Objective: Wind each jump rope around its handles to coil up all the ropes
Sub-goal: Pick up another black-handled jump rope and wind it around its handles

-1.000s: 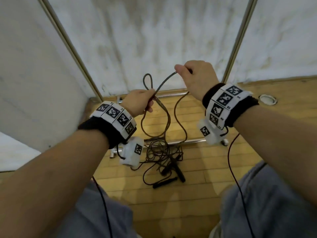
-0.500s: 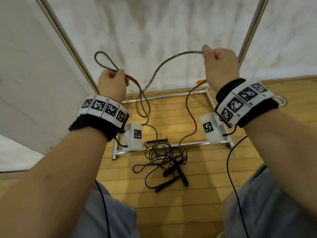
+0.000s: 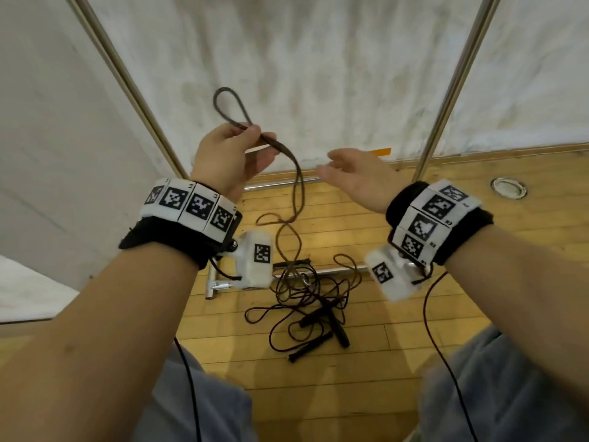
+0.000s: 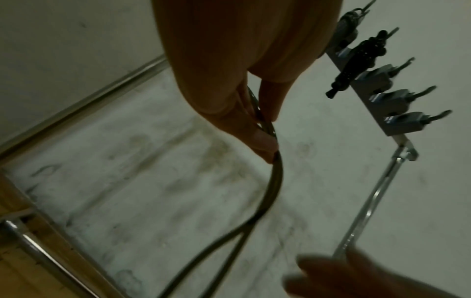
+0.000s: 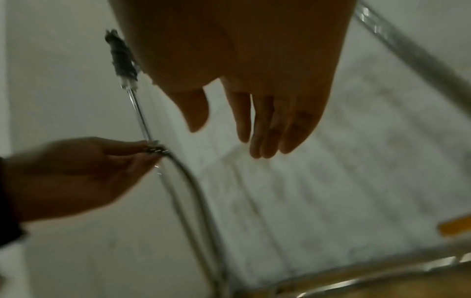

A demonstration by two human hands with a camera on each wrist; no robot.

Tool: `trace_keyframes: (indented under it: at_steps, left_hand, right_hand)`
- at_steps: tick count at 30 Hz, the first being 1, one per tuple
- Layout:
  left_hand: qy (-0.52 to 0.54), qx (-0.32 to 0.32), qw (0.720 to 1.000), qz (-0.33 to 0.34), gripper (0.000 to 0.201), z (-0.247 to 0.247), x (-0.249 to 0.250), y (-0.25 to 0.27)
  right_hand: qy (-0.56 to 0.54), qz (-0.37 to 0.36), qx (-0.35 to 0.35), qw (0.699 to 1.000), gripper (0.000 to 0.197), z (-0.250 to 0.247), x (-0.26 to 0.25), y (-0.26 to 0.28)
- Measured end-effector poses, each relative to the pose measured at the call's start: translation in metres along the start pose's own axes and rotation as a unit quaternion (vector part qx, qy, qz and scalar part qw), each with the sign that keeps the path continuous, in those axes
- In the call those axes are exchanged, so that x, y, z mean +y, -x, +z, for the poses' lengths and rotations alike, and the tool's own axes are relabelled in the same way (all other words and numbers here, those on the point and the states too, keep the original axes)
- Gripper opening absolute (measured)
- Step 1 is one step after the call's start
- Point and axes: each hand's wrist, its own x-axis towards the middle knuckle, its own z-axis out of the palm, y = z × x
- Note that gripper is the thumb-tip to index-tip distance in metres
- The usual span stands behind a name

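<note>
Left hand [image 3: 230, 154] around doubled rope [image 3: 288, 161]

Both forearms are bare. A black fabric wristband [image 3: 165, 237] is worn on the left wrist, overlaid by a white band of square tiles [image 3: 191, 205], each printed with a black-and-white fiducial marker; small labels are printed at the tile corners but are too small to be read. A white camera housing [image 3: 255, 260] bearing one marker is mounted below the left wrist. A matching black wristband [image 3: 462, 237], tiled marker band [image 3: 430, 218] and white marked housing [image 3: 389, 275] are fitted on the right wrist. A thin black cable [image 3: 188, 378] is routed down from the left unit, and a second cable [image 3: 430, 330] from the right unit. Grey-blue trousers [image 3: 494, 393] are worn.
</note>
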Motion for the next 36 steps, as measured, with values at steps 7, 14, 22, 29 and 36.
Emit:
trace_keyframes:
  at_steps: [7, 14, 22, 29, 36]
  left_hand:
    - [0.153, -0.049, 0.986, -0.032, 0.009, 0.014, 0.017, 0.011]
    - [-0.022, 0.062, 0.997, -0.034, 0.026, -0.002, -0.001, 0.008]
    - [-0.466, -0.292, 0.834, -0.041, 0.020, 0.013, -0.035, 0.033]
    - [-0.417, -0.288, 0.862, -0.023, 0.019, 0.027, -0.053, 0.036]
    - [-0.430, -0.284, 0.856, 0.031, 0.002, 0.042, -0.054, 0.038]
  right_hand:
    - [-0.040, 0.012, -0.122, 0.992, 0.025, 0.037, -0.005, 0.018]
    - [-0.065, -0.009, -0.083, 0.994, 0.044, 0.033, 0.003, 0.021]
    - [-0.283, 0.000, 0.035, 0.958, 0.038, 0.019, -0.010, 0.021]
    - [-0.514, 0.054, 0.051, 0.854, 0.025, 0.006, -0.016, 0.021]
    - [-0.549, 0.055, 0.044, 0.833, 0.023, -0.007, -0.025, 0.019]
